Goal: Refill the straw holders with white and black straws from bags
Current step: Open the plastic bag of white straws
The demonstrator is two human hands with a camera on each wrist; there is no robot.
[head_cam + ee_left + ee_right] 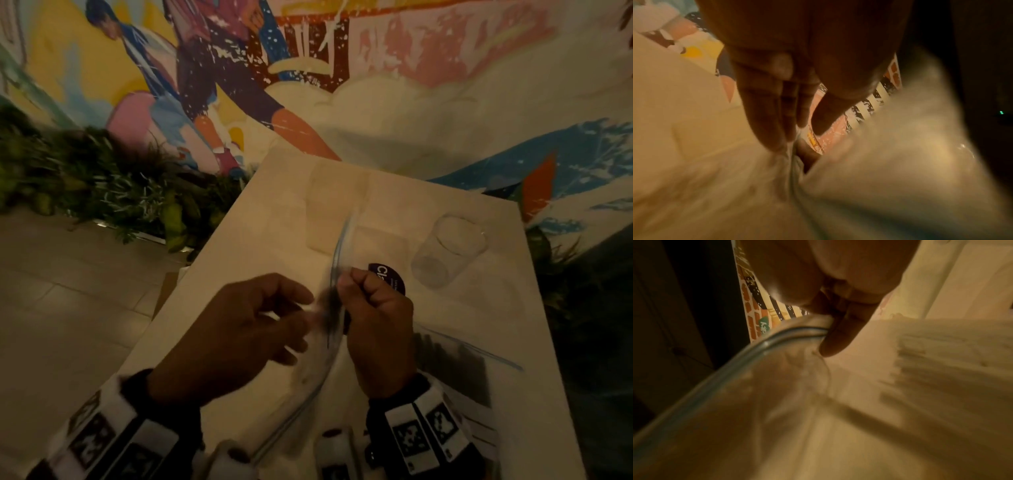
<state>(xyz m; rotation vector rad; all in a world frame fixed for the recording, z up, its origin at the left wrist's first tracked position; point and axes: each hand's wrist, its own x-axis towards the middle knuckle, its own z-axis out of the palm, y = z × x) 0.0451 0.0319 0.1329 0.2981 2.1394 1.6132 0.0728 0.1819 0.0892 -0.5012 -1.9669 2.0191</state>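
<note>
A clear zip bag (pixel 428 349) is lifted over the white table (pixel 260 219), with dark straws (pixel 455 366) blurred inside its right part. My right hand (pixel 346 279) pinches the bag's zip edge (pixel 756 347) between thumb and curled fingers (pixel 838 331). My left hand (pixel 301 308) is beside it, fingers fairly straight, with fingertips (pixel 785 138) touching the bag's creased plastic (pixel 879 178) and the thumb apart. An empty clear glass (pixel 448 250) stands at the far right of the table. Motion blur hides the bag's mouth.
A pale flat packet (pixel 335 205) lies at the table's far end; its contents are unclear. A round purple label (pixel 390 277) sits behind my right hand. Plants (pixel 102 192) line a painted wall on the left, above a tiled floor (pixel 68 291).
</note>
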